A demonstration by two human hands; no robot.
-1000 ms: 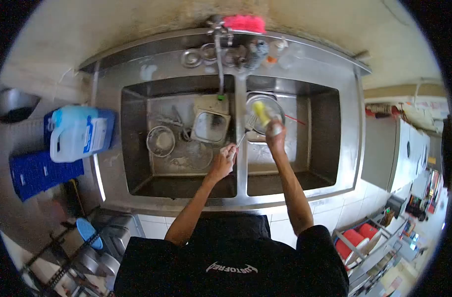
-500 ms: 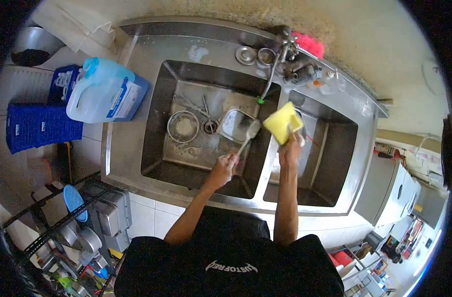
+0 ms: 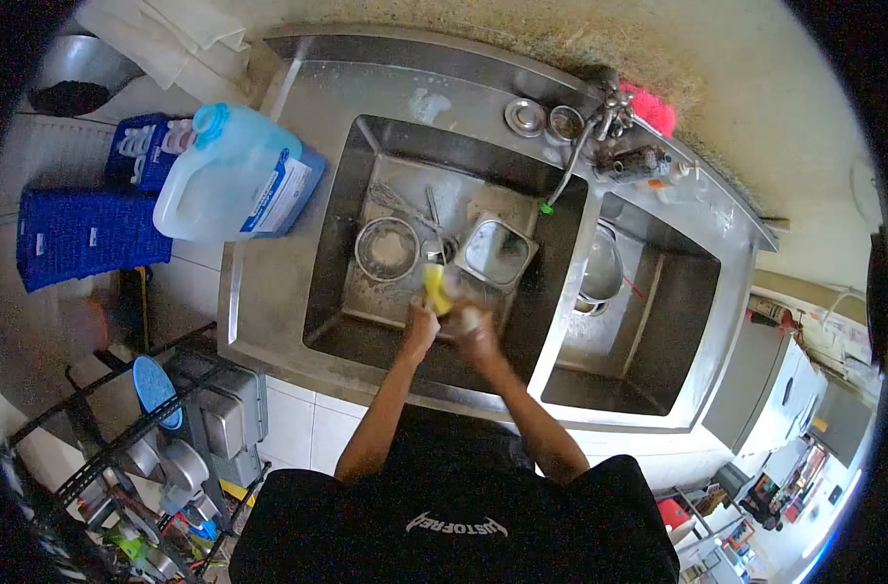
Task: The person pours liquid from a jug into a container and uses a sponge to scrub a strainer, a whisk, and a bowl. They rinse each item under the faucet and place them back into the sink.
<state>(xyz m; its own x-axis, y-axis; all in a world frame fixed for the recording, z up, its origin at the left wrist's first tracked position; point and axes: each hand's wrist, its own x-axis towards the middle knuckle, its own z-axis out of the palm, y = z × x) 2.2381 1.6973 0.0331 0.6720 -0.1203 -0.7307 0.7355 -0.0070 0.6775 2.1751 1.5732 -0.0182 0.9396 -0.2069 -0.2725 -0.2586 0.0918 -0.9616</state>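
In the head view, the left hand [image 3: 421,328] is clenched over the near part of the left basin [image 3: 366,331], its fingers closed at the lower end of a yellow sponge [image 3: 437,288]. Whether it also grips something else cannot be told. The right hand [image 3: 475,336] is motion-blurred just beside it — bent in toward the sponge — and its exact grip cannot be told. The sponge is above the basin floor, close to the drain.

Beyond the hands, a round metal bowl [image 3: 386,249] lies in the left basin, with a wire whisk [image 3: 397,200] behind it and a rectangular metal pan [image 3: 498,252] to the right. In the right basin [image 3: 587,374] are a round metal pot [image 3: 601,268] and a thin red stick [image 3: 635,290].

A faucet [image 3: 614,114] stands at the back ledge, its green-tipped spout [image 3: 547,207] reaching over the left basin. Near it are a pink scrubber [image 3: 649,109], a sink strainer [image 3: 525,118] and a small metal cup [image 3: 565,124]. Left of the basins is a translucent jug [image 3: 237,177] of blue liquid, near a blue basket [image 3: 93,238].
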